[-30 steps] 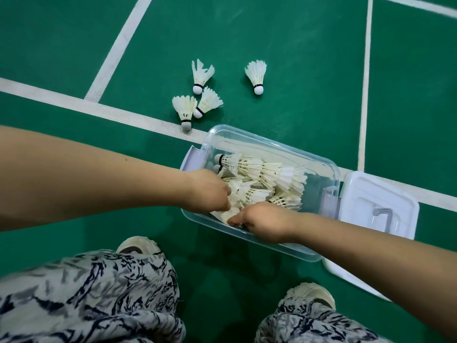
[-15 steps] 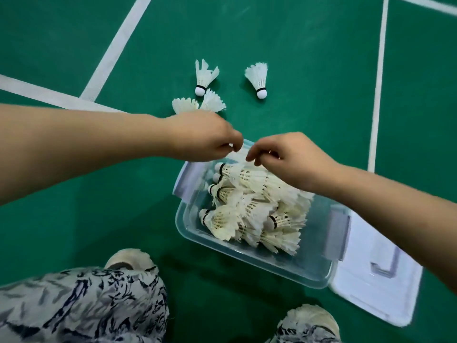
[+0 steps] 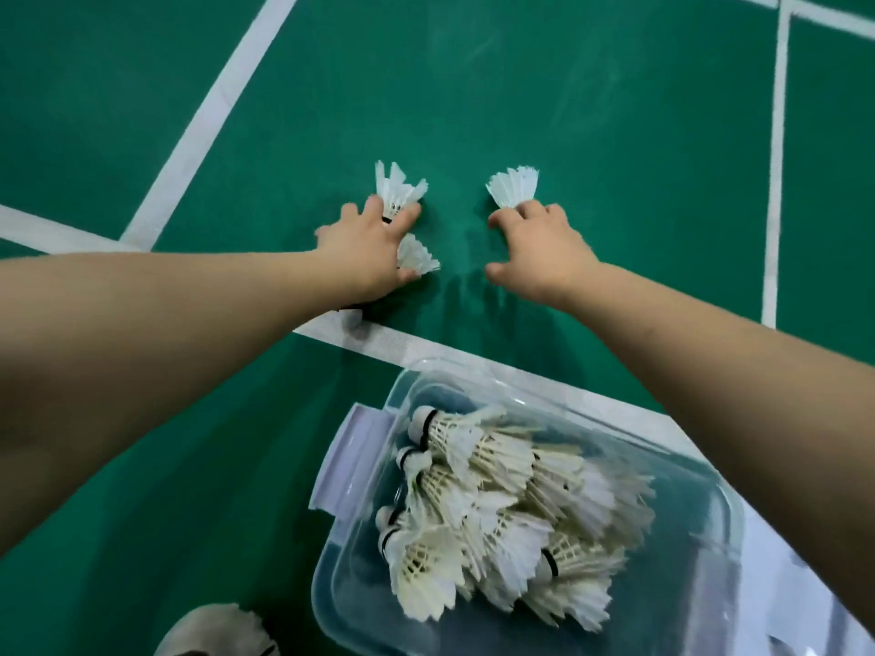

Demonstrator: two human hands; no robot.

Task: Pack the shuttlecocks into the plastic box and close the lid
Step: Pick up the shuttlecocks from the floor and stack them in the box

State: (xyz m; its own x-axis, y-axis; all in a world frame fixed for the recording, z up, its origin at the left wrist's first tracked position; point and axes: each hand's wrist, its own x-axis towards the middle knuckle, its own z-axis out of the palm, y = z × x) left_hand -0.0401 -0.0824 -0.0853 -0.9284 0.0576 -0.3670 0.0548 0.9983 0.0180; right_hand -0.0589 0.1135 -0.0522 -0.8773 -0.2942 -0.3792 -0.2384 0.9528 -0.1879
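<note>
I'm not reading any text, label, brand or number here. I'm checking the shuttlecocks [image 3: 497, 504]: only plain black bands at the corks. I'm checking the plastic box [image 3: 331, 603]: no sticker or print that I can make out. The court lines [image 3: 208, 116] are showing as plain white stripes.

Glossy clear plastic box [image 3: 360, 580], feathered shuttlecocks [image 3: 478, 454]
</note>
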